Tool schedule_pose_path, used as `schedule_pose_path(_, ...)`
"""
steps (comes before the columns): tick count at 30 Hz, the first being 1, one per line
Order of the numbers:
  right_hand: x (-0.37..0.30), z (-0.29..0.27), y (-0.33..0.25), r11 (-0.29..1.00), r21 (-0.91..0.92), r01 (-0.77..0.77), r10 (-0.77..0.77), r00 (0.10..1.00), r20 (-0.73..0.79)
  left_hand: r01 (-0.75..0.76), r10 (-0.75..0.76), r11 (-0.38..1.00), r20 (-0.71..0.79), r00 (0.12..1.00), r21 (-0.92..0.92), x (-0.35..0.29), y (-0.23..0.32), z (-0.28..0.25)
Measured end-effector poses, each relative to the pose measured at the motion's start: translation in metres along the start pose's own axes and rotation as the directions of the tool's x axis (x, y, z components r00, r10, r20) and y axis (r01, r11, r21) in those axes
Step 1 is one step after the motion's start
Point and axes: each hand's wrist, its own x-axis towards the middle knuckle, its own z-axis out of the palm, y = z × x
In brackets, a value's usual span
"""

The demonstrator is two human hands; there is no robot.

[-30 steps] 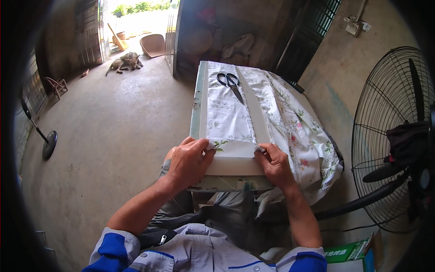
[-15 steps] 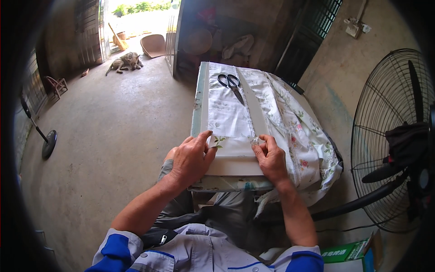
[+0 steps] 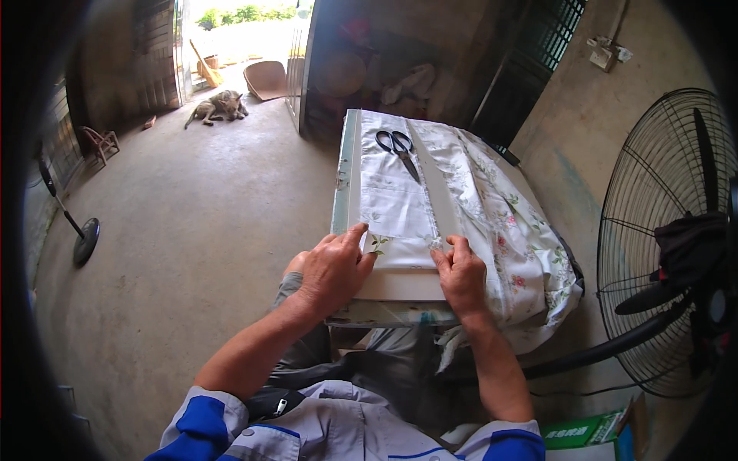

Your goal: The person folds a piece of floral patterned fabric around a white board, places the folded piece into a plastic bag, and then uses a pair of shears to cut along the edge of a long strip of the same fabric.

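A folded strip of white cloth [image 3: 396, 201] with a printed green sprig lies along a pale flat board [image 3: 396, 286] on the worktable in front of me. My left hand [image 3: 332, 267] rests at the strip's left edge, index finger and thumb apart beside the sprig; its other fingers are partly hidden. At the right edge, my right hand [image 3: 463, 275] pinches the cloth between thumb and index finger, near a small bunched bit of edge. Black-handled scissors [image 3: 400, 154] lie on the strip's far part, blades toward me.
Loose floral cloth [image 3: 516, 250] drapes over the table's right side. A large black caged fan [image 3: 661, 238] stands at right, above a green carton [image 3: 580, 432]. A dog [image 3: 219, 107] lies near the open doorway, beside a tipped basket [image 3: 265, 80]. Another stand base [image 3: 87, 242] is at left.
The whole view has shifted slightly, so the table appears a little lower and farther right. Both hands remain at the same edges of the cloth strip, with only slight finger movement.
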Motion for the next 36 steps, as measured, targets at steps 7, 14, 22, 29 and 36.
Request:
schedule_pose_path(7,0.001,-0.002,-0.007,0.997,-0.07,-0.033,0.036,0.998,0.041,0.02,-0.021,1.0,0.025,0.999,0.022,0.0,0.002,-0.002)
schedule_pose_path(14,-0.002,0.0,-0.01,0.99,-0.141,-0.027,0.031,0.999,0.027,-0.045,0.038,0.997,0.109,0.993,0.064,0.003,0.004,-0.008)
schedule_pose_path(22,-0.003,0.002,-0.009,0.995,-0.099,0.003,-0.003,1.0,0.009,0.104,-0.102,0.994,0.074,0.992,-0.034,0.0,0.007,-0.007)
schedule_pose_path(29,-0.002,-0.001,-0.012,0.99,-0.135,0.033,-0.03,0.999,0.02,-0.415,0.417,0.909,0.087,0.905,-0.039,-0.009,0.05,-0.006)
schedule_pose_path(36,-0.003,0.003,-0.007,0.995,-0.1,0.022,-0.023,1.0,-0.017,-0.348,0.324,0.937,0.269,0.907,0.043,-0.007,0.047,0.018)
